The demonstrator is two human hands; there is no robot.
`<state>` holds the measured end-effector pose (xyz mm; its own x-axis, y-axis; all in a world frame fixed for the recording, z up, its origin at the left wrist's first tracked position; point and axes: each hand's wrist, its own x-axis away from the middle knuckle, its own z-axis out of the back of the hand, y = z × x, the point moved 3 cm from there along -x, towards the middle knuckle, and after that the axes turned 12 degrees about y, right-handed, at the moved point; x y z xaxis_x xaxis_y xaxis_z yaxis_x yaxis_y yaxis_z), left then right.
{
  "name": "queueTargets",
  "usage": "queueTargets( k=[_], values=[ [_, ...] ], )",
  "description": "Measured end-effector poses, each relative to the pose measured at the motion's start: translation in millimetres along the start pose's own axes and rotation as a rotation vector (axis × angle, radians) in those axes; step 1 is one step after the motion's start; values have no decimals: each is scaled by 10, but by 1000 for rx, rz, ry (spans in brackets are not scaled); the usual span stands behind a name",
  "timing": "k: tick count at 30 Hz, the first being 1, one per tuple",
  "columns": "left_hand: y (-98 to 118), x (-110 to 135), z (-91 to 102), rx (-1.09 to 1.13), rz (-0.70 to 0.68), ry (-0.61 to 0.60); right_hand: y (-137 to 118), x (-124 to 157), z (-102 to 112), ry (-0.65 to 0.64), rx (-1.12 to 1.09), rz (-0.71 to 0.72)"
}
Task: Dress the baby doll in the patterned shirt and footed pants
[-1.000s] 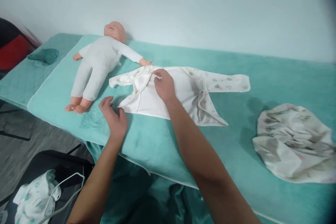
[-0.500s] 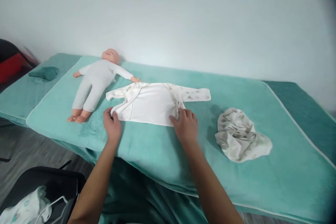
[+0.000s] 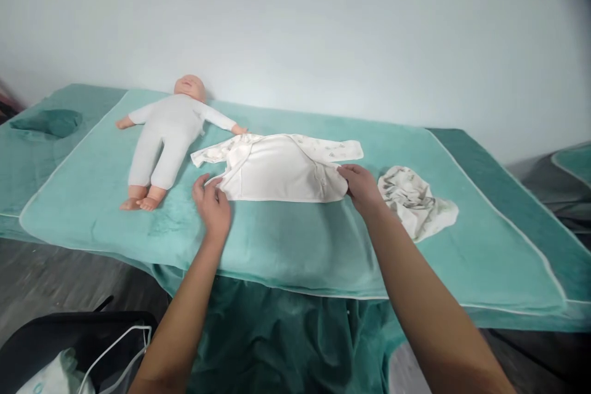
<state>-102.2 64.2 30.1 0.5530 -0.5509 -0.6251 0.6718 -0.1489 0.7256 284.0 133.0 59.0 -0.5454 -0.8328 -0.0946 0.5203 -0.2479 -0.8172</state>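
Between left hand (image 3: 213, 208) and right hand (image 3: 364, 188) lies the baby shirt (image 3: 277, 169).

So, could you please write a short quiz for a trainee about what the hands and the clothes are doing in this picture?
1. True or false: the left hand and the right hand are at opposite ends of the white baby shirt.
2. Which thing lies closest to the right hand?
A. the doll
B. the crumpled cloth
C. the dark green pad
3. Fill in: the doll lies on its ____ on the green towel.

Key
1. True; each hand is at a bottom corner of the shirt.
2. B
3. back, with its head toward the wall.
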Motion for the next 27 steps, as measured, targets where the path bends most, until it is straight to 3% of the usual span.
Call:
queueTargets(
  k=[3,5,10,12,16,18,23,27],
  values=[
    [-8,0,-9,2,-16,-7,30,-134,90,45,229,88],
    [-4,-1,-19,-5,-45,-29,12,-145,98,54,339,223],
    [3,1,-41,-25,-48,-64,-252,24,-153,113,369,619],
    [2,7,-45,-29,-32,-70,-423,139,-386,71,256,678],
    [5,21,-32,10,-12,-66,-867,421,-1058,-234,-61,746],
    [7,26,-22,21,0,-65,-1119,524,-1403,-321,-117,834],
    [6,39,-18,-8,24,-89,-1586,482,-2076,-343,68,932],
    [3,39,-18,-2,29,-73,-1697,404,-2310,-304,49,868]
  ],
)
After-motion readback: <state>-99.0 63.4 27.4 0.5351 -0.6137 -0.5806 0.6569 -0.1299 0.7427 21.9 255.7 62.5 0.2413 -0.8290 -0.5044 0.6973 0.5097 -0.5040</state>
